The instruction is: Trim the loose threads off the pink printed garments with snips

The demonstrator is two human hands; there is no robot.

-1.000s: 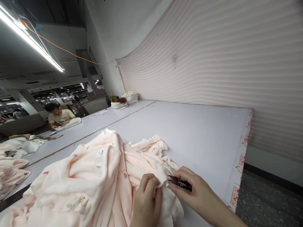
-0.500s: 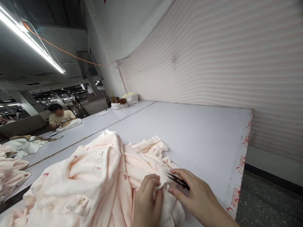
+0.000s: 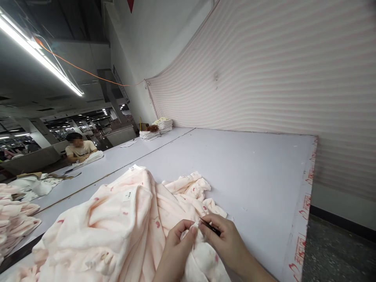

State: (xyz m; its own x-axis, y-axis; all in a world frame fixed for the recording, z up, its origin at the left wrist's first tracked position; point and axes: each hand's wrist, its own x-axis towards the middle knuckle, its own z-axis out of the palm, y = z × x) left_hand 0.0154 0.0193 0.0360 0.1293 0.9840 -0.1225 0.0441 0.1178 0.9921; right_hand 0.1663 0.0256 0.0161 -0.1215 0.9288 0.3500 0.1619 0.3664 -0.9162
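since the pale-pink plush clothing w/ red motifs [image 3: 111, 219] looks soft, light & floppy, it'd prob. slip little & hold best pinched at a seam; it's heaped on the smooth pale-grey tabletop [image 3: 252, 172]. left hand [image 3: 179, 241] pinches its cloth, right hand [image 3: 227, 237] clasps small dark snips [image 3: 212, 227]. beyond: pink-striped hanging sheet [image 3: 264, 78], co-worker [image 3: 84, 148], bright tube light [image 3: 44, 56].

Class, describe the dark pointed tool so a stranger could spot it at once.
Start at the wide pale table, then the pale pink fabric heap on it. At the heap's right, the right hand holds the dark pointed tool: slim and black, unlike the soft pale heap.
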